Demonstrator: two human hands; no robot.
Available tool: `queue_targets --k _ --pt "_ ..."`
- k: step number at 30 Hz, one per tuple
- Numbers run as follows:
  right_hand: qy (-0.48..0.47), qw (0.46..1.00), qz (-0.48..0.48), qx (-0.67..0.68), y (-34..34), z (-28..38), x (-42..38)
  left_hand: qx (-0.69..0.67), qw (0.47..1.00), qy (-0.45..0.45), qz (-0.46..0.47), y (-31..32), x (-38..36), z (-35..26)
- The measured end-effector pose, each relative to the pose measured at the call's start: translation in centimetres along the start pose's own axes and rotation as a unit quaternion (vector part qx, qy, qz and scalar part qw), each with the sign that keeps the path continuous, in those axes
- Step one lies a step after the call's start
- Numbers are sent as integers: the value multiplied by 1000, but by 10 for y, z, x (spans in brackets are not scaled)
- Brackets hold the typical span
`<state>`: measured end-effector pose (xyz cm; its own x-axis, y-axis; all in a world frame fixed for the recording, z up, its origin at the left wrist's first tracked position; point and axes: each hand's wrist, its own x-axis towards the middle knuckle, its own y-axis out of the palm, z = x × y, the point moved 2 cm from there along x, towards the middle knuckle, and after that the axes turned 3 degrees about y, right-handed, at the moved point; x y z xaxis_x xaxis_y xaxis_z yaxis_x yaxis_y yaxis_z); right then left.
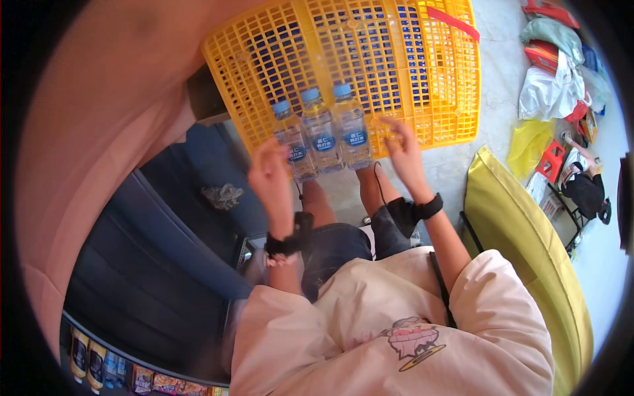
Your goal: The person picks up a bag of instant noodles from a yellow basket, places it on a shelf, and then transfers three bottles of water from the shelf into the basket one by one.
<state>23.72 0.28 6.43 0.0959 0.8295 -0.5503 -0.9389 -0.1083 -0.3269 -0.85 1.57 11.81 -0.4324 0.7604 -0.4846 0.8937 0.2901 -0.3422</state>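
Observation:
Three clear plastic water bottles with light blue caps and blue labels are lined up side by side at the near edge of a yellow plastic crate. They are the left bottle, the middle bottle and the right bottle, caps pointing away from me. My left hand is at the left bottle's label, its fingers loosely bent and slightly blurred, overlapping the bottle's side. To the right of the row, my right hand hovers with fingers apart, holding nothing. Both wrists wear black straps.
Below the crate's lattice, blue shows through. A yellow-green padded seat stands at my right, with bags and a red basket beyond. Dark blue furniture is at my left; packaged goods sit at the lower left.

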Motion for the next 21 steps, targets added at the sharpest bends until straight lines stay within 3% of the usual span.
queue_targets --k 1,3,4,6,8,10,11,16,21 --pt "-70 991 -65 -92 -9 -4 8 7 998 34 -55 -11 14 16" --pt "-96 970 -176 -138 -24 -17 31 31 992 69 -98 -29 49 72" --pt "-95 970 -175 -139 -26 -21 43 52 983 105 -139 -35 63 88" --pt "-98 917 -297 -247 -33 -25 60 101 984 97 -111 -36 79 87" --pt "-82 899 -306 -302 -27 -40 71 146 982 86 -82 -26 86 90" --pt "-72 869 -328 -363 -18 -48 74 298 918 162 -207 -20 86 93" --pt "-74 869 -324 -365 -15 -49 74 298 918 157 -209 -18 85 98" --pt "-76 860 -347 -368 -6 -52 70 350 913 45 -205 -8 74 103" --pt "-79 854 -351 -376 -3 -55 68 397 888 28 -230 -5 72 101"
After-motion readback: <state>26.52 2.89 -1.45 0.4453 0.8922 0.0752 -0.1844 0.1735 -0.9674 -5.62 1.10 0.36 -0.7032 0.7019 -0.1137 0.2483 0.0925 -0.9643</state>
